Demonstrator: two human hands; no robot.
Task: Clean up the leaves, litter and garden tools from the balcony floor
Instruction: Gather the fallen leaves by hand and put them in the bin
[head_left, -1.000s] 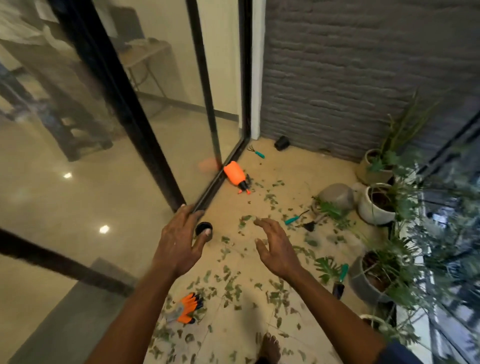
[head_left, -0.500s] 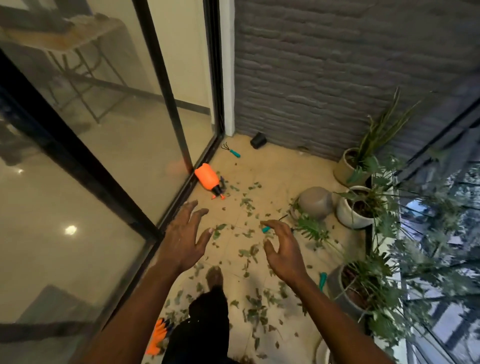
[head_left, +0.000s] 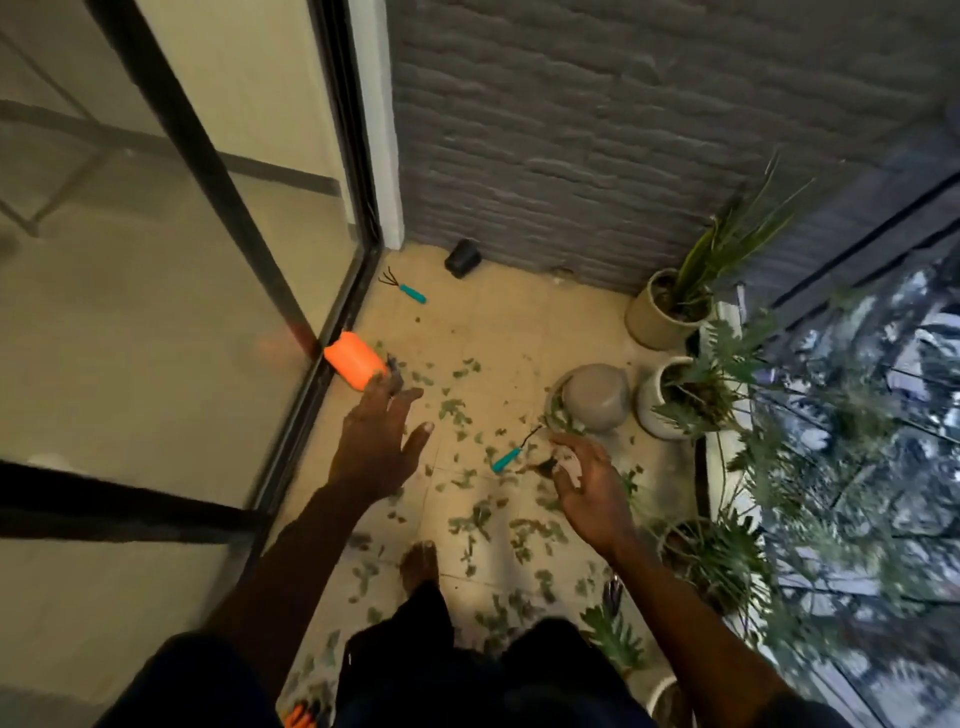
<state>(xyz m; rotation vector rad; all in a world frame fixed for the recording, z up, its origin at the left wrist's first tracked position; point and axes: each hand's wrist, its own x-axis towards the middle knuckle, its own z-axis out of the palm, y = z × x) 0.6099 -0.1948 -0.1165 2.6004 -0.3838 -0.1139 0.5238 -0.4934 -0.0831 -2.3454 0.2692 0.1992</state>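
Two teal tools (head_left: 413, 293) (head_left: 506, 459), one orange sprayer (head_left: 356, 366)

Beyond the left fingers (head_left: 382, 397), a grey brick wall (head_left: 597, 130) closes the far end of the balcony and meets a white post (head_left: 384, 156). Left of those fingers stands a black-framed glass door (head_left: 218, 171) with a dim, pale-floored room behind it. A beige tiled floor (head_left: 498, 322) runs beneath, and right of the right fingers (head_left: 574, 447) potted plants (head_left: 654, 322) line a glazed side (head_left: 893, 364) showing blurred foliage, all in low, warm light.
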